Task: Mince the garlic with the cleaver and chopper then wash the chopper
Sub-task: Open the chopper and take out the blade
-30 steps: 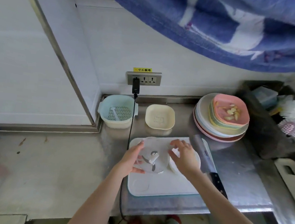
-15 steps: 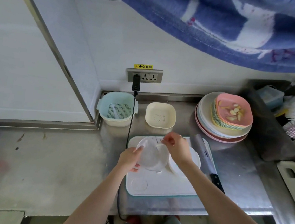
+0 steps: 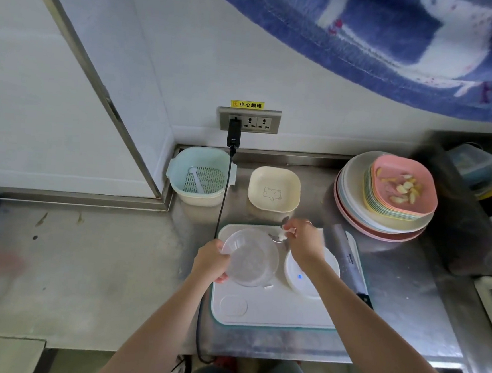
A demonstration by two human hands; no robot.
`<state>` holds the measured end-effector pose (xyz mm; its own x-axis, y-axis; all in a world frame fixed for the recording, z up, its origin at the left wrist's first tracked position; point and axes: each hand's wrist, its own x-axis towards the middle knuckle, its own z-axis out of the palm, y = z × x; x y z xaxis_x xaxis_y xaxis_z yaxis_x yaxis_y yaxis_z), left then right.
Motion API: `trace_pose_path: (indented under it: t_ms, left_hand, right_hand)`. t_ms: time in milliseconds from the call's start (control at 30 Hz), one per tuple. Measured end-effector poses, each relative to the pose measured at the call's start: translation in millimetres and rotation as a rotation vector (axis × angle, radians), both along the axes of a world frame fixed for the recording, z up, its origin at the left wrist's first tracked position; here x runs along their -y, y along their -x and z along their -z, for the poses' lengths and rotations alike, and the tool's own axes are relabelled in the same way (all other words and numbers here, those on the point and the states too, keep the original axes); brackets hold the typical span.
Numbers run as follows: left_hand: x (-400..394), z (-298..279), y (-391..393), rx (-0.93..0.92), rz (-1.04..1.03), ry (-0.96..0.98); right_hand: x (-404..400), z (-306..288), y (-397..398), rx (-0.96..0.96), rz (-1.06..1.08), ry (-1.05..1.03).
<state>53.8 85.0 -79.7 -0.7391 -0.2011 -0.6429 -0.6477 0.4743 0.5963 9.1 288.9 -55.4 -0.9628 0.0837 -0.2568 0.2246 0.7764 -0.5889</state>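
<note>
Chopper bowl (image 3: 250, 256), clear plastic, sits on the white cutting board (image 3: 272, 310), left half. Left hand (image 3: 210, 262) grips its near-left rim, fingers curled round the edge. Right hand (image 3: 304, 240) is raised just beyond the bowl's far-right rim, its grip pinched on the blade assembly (image 3: 281, 234), a small white hub with metal blades; blur makes blade count unreadable, probably two. Chopper lid (image 3: 311, 277), white with a blue light, lies on the board just right of the bowl, partly under the right forearm. Cleaver (image 3: 347, 260) lies along the board's right edge, handle toward the person. Garlic (image 3: 403, 189) is well apart, in the pink dish atop the plate stack (image 3: 384, 225) at far right. None in the bowl yet, as far as visible.

Risks, judged: blades are bare close to the fingertips, so a slip in the pinch could cut. The black cable (image 3: 222, 202) runs down past the bowl's left side; the left forearm could snag it. Cleaver near the right elbow could be knocked off the counter (image 3: 98, 262).

Count: one bowl, one lid, one blade assembly, one cleaver, one board, one cream dish (image 3: 274, 193), one colander basket (image 3: 201, 176), one plate stack.
</note>
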Motion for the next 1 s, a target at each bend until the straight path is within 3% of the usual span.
trace_pose_path:
  t_ms: [300, 367, 433, 500, 567, 733, 1000]
  left_hand:
    - [-4, -1, -5, -0.150, 0.098, 0.161]
    - [-5, -3, -5, -0.120, 0.056, 0.109]
    - [-4, -5, -6, -0.071, 0.005, 0.029]
    - [-3, -5, -7, -0.035, -0.027, -0.044]
    - [-1, -4, -10, -0.024, -0.060, -0.103]
    - [-1, -10, -11, -0.029, -0.169, -0.304]
    - [-6, -18, -18, -0.054, -0.223, -0.560]
  right_hand:
    - [-4, -5, 0, 0.148, -0.180, -0.119]
    - [-6, -9, -2, 0.159, -0.192, -0.148]
    - [-8, -14, -4, 0.020, -0.127, -0.129]
    - [-5, -24, -10, -0.181, -0.050, 0.005]
    - [3, -33, -17, -0.255, -0.136, 0.117]
    - [25, -23, -32, -0.048, -0.561, -0.023]
    - [30, -11, -39, 0.014, -0.608, -0.078]
